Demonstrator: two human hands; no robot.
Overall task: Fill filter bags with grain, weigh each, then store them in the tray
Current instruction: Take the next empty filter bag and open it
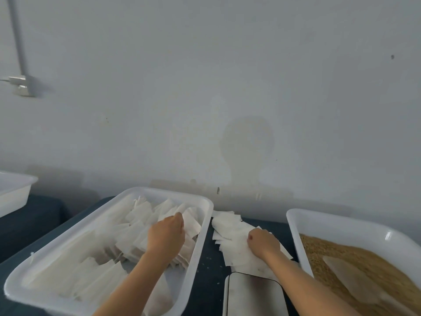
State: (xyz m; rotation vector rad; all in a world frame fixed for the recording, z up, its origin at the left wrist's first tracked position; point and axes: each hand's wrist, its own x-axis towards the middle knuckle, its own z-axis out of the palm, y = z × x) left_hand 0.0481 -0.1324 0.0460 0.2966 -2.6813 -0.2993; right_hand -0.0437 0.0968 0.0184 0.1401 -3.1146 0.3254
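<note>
While hunting for brands, labels or print: found none readable on the scale [254, 293], on either white tray, or on the bags. Taking the scale as landmark, low in the middle of the dark table [206, 265], grey top bare.

Left of the scale: large white tray [109, 242], holding rows of filled filter bags [127, 245], pale and leaning on one another. Left hand [166, 233] reaching into the far right part of this tray, fingers curled and closed onto the edge of one bag [191, 224] standing upright near the tray's right wall; bag just past the fingertips, touching them, whether pinched firmly or only pushed, cannot tell.

Just beyond the scale: loose pile of empty filter bags [230, 233], flat white squares fanned on the table between the two trays. Right hand [264, 244] lying palm down on the near part of the pile, fingers bent and pressing the top sheets, thumb tucked at the left side; no single bag lifted clear, so grip uncertain.

Right of the scale: second white tray [296, 226] filled with tan grain [330, 254], pale scoop [355, 279] lying partly sunk in it.

Far left of the scale, well apart: corner of another white tray [13, 190]. A few spilled grains on the table between the large tray and the scale.
</note>
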